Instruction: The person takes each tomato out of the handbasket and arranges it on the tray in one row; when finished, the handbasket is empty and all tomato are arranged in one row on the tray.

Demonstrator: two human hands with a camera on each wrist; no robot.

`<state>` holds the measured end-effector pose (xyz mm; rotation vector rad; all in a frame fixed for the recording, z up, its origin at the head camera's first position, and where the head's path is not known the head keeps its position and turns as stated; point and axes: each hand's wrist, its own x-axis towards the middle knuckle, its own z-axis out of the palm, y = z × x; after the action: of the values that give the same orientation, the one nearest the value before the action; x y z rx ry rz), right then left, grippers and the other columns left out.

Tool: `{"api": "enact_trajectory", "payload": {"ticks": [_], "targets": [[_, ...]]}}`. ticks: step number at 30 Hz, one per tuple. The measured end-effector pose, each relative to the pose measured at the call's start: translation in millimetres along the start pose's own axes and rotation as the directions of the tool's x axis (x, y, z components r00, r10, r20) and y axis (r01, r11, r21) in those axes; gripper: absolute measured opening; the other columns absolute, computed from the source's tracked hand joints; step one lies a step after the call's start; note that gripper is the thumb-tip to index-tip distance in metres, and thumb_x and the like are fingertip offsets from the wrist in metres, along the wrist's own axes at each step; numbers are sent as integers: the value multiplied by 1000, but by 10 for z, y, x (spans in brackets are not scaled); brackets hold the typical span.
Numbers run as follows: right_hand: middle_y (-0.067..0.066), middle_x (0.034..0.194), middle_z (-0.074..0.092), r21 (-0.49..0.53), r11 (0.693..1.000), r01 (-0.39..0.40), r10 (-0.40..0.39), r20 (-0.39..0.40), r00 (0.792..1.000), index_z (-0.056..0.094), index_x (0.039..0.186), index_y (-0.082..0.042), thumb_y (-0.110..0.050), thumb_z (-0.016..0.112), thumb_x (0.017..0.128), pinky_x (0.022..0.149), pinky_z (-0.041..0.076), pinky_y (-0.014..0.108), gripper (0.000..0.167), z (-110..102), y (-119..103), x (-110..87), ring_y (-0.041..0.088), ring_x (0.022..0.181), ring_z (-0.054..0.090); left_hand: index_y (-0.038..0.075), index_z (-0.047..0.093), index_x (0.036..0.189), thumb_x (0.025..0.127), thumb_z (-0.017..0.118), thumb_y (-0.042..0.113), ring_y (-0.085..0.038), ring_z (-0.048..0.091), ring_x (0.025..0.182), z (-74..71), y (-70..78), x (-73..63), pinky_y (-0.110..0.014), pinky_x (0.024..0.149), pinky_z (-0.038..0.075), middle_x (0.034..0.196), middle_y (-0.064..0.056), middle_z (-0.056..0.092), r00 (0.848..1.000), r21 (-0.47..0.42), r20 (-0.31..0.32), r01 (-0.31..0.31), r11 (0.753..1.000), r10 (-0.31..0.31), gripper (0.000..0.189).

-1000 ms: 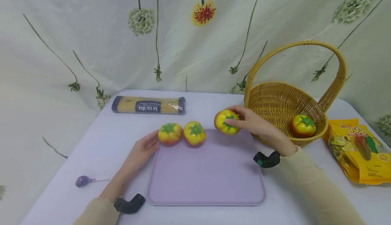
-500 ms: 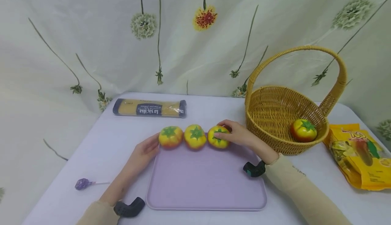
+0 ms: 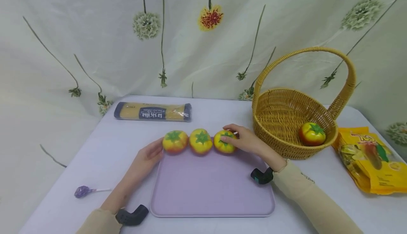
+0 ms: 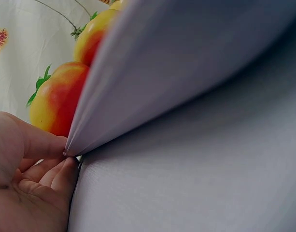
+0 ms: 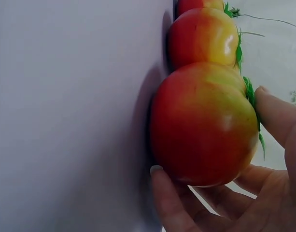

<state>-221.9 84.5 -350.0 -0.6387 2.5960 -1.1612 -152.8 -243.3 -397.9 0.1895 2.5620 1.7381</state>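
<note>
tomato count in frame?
4. Three sit in a row along the tray's far edge: left tomato, middle tomato, and right tomato, held by the right hand. The fourth tomato is in the basket.

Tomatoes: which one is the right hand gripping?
The rightmost tomato of the tray's row of three; the right hand curls round it. The basket's tomato lies untouched.

four tomatoes, one tray, one basket, one lollipop, seemingly two packets

Pasta packet, lollipop, snack bag
</note>
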Motion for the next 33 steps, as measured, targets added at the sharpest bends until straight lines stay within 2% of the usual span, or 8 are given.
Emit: {"api": "enact_trajectory", "payload": {"ticks": [8, 12, 15, 20, 24, 28, 31, 33], "targets": [[22, 121, 54, -34, 999, 37, -36, 13, 999, 48, 131, 1, -31, 57, 94, 80, 52, 40, 50, -92, 0, -50, 33, 101, 57, -6, 32, 141, 94, 52, 3, -36, 36, 128, 7, 13, 1, -38, 103, 34, 144, -23, 33, 1000, -3, 1, -4, 1000, 4, 51], [23, 120, 55, -96, 993, 75, -76, -6, 997, 47, 132, 2, -32, 57, 94, 83, 51, 44, 51, -199, 7, -125, 34, 102, 57, -6, 32, 141, 94, 52, 3, -35, 36, 128, 16, 10, 13, -37, 103, 34, 144, -23, 33, 1000, -13, 4, -4, 1000, 4, 52], [20, 124, 54, -101, 991, 89, -91, -19, 996, 46, 133, 0, -32, 57, 94, 85, 50, 45, 52, -319, 5, -218, 33, 105, 56, -5, 32, 141, 94, 52, 5, -35, 36, 128, 15, 10, 11, -37, 103, 34, 144, -23, 33, 1000, -3, 3, 0, 1000, 0, 52], [14, 125, 55, -49, 993, 103, -104, -19, 994, 47, 134, -5, -33, 55, 95, 89, 48, 46, 49, -633, -10, -436, 30, 110, 53, -6, 32, 141, 95, 52, 4, -35, 36, 128, 6, 19, 0, -38, 103, 33, 143, -23, 33, 1000, 5, 2, -7, 1000, 7, 51], [15, 126, 53, 1, 994, 112, -112, -26, 993, 45, 135, -4, -29, 50, 98, 90, 47, 48, 46, -962, 28, -611, 30, 112, 51, -7, 32, 141, 94, 52, 3, -35, 36, 128, 8, 24, 2, -37, 103, 33, 143, -24, 33, 1000, -5, 6, -15, 1000, 15, 51], [16, 128, 52, 66, 990, 124, -119, -81, 990, 41, 138, -2, -24, 44, 101, 85, 51, 36, 43, -1298, 130, -751, 25, 109, 54, -6, 32, 141, 94, 52, 3, -34, 36, 128, 3, 22, 5, -35, 103, 33, 143, -24, 33, 1000, -8, 3, -13, 1000, 13, 52], [8, 126, 54, 119, 984, 133, -118, -126, 985, 39, 140, -4, -20, 38, 102, 83, 52, 25, 41, -1536, 254, -841, 17, 108, 55, -6, 31, 141, 94, 52, 4, -34, 36, 128, -3, 15, 6, -35, 103, 33, 144, -23, 33, 1000, -2, 0, -2, 1000, 2, 52], [0, 123, 56, 133, 986, 97, -76, -154, 985, 40, 140, -8, -22, 36, 103, 82, 51, 21, 40, -1682, 343, -899, 11, 106, 56, -6, 31, 141, 94, 52, 4, -34, 36, 128, -3, 10, 9, -35, 103, 33, 143, -24, 33, 1000, 4, -1, 1, 1000, -1, 52]]}}
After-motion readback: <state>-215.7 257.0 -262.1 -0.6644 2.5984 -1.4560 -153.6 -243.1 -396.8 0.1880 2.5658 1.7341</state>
